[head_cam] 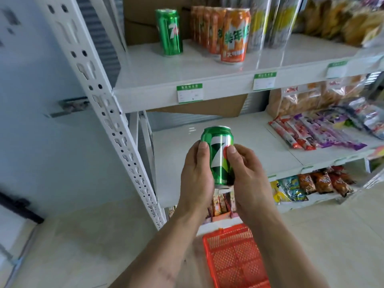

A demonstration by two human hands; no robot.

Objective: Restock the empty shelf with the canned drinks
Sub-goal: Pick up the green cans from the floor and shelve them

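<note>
Two hands hold one green 7UP can point(219, 155) upright between them: the left hand point(196, 175) wraps its left side with the thumb laid up the front, and the right hand point(248, 175) curls round its right side, thumb tip pressed on the label. The remaining fingers are hidden behind the can. Below the wrists, nearer than the fingers, sits a red plastic basket point(235, 256) on the pale floor. Just past the fingers, behind the can, lies the middle shelf point(207, 142), its left part bare white, with wrapped snack packets point(315, 132) well off to the right of the right hand. Above and beyond the fingertips, on the upper shelf point(187, 73), a second green 7UP can point(169, 32) stands upright, apart from a row of orange drink cans point(226, 32) to its right. Farther right stand tall clear-wrapped cans point(270, 21).
</note>
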